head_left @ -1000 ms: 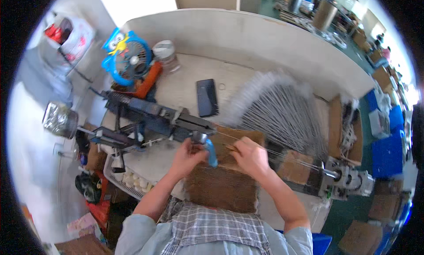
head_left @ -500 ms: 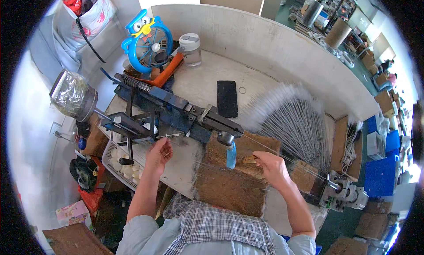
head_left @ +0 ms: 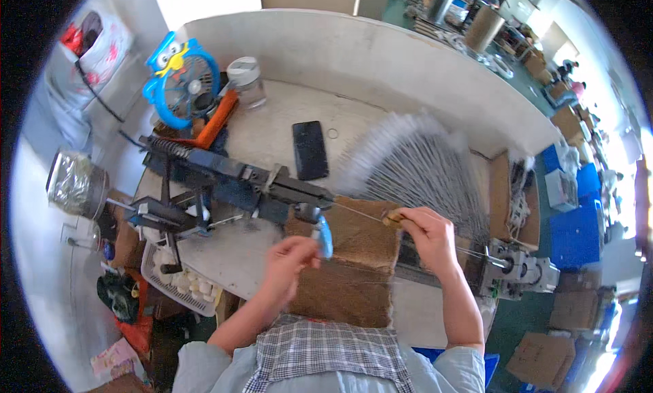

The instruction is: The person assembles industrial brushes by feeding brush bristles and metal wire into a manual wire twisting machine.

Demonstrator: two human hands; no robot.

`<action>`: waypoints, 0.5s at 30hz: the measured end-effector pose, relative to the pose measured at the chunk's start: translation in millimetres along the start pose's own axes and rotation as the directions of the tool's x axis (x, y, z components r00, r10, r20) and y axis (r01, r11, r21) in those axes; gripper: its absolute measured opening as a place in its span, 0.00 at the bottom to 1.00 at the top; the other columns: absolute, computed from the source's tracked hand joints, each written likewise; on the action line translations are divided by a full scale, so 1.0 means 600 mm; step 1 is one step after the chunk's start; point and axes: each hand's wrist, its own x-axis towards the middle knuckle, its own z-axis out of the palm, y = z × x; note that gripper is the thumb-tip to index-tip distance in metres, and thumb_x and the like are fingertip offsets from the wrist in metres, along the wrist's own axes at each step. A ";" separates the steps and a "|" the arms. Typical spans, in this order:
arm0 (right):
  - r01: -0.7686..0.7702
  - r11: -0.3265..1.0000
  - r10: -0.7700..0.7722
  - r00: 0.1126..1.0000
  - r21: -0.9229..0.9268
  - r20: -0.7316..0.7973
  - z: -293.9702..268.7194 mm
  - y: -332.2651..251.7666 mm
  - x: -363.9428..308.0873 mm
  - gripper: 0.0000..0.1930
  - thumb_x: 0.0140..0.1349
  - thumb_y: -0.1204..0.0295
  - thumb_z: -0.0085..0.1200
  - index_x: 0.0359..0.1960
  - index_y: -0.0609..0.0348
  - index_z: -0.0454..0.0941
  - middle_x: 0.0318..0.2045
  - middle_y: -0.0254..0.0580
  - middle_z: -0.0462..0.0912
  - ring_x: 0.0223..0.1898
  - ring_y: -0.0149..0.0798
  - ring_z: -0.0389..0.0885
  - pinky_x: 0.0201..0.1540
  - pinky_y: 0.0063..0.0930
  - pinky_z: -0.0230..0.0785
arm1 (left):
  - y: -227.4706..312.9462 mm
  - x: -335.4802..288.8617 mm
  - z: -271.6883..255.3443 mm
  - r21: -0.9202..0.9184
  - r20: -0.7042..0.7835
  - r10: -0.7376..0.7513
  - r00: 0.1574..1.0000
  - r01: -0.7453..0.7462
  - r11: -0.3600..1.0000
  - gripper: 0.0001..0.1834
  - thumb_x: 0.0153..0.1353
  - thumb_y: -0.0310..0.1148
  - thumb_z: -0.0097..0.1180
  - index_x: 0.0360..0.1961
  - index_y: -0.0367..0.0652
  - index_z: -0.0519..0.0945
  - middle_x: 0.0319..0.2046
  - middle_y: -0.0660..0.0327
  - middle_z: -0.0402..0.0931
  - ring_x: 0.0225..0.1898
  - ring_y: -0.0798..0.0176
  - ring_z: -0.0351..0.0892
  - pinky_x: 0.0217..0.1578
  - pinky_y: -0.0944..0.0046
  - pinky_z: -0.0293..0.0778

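My right hand (head_left: 430, 238) pinches a small yellow-brown piece (head_left: 392, 219) against a thin metal rod. The rod stretches from the black metal bench machine (head_left: 252, 178) toward a metal chuck fixture (head_left: 510, 265) at the right. With its fingers curled together, my left hand (head_left: 291, 262) hovers close beside a blue-handled lever (head_left: 325, 238) at the machine's right end. Whether the fingertips touch the lever, or hold anything, is too blurred to tell. Beneath both hands lies a worn brown mat (head_left: 340, 294).
Behind the rod a fan of thin wire brushes (head_left: 428, 168) covers the bench. A phone (head_left: 310, 150), a lidded jar (head_left: 246, 83) and a blue cartoon fan (head_left: 180, 80) stand farther back. A white basket of pale pieces (head_left: 180, 291) is at the left, a cardboard box (head_left: 515, 202) at the right.
My left hand has moved right, from the machine's crank side to beside the blue lever. My right hand has raised the yellow-brown piece to the rod. The whole view has shifted.
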 end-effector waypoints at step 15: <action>-0.208 0.911 0.103 0.951 0.356 0.290 -0.031 0.029 -0.013 0.10 0.51 0.76 0.56 0.36 0.60 0.79 0.27 0.43 0.78 0.31 0.39 0.75 0.36 0.29 0.67 | -0.049 0.049 0.129 0.026 0.131 0.076 0.989 -0.080 0.996 0.07 0.57 0.31 0.55 0.31 0.37 0.79 0.26 0.62 0.77 0.23 0.74 0.71 0.26 0.74 0.65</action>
